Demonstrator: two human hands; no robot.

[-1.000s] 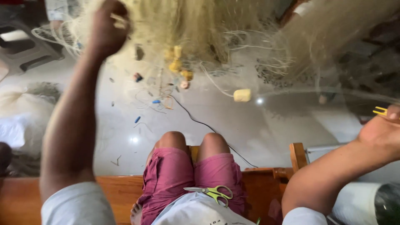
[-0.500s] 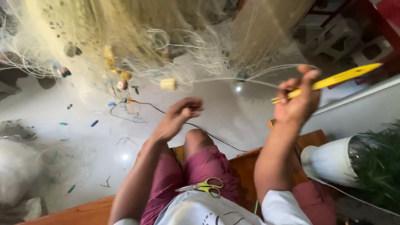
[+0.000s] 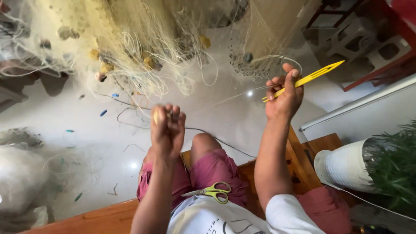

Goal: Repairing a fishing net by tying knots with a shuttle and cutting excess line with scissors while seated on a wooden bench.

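My right hand (image 3: 284,93) is raised and grips a flat yellow netting needle (image 3: 308,79) that points up and to the right. A thin pale line (image 3: 234,99) runs from it towards my left hand (image 3: 167,128), which is pinched shut on a bit of net line with a small yellowish float. A big tangle of pale fishing net (image 3: 130,39) with small floats hangs across the top of the view, beyond both hands. Yellow-handled scissors (image 3: 210,191) lie on my lap, on the red shorts.
I sit on a wooden bench (image 3: 93,221) over a glossy pale floor (image 3: 99,147) strewn with scraps of line. A white ribbed pot (image 3: 344,167) with a green plant stands at the right. More bundled net (image 3: 19,169) lies at the left.
The view has swung left and down. My right hand with the needle has moved left and a little lower, and my left hand has closed tighter on the line.
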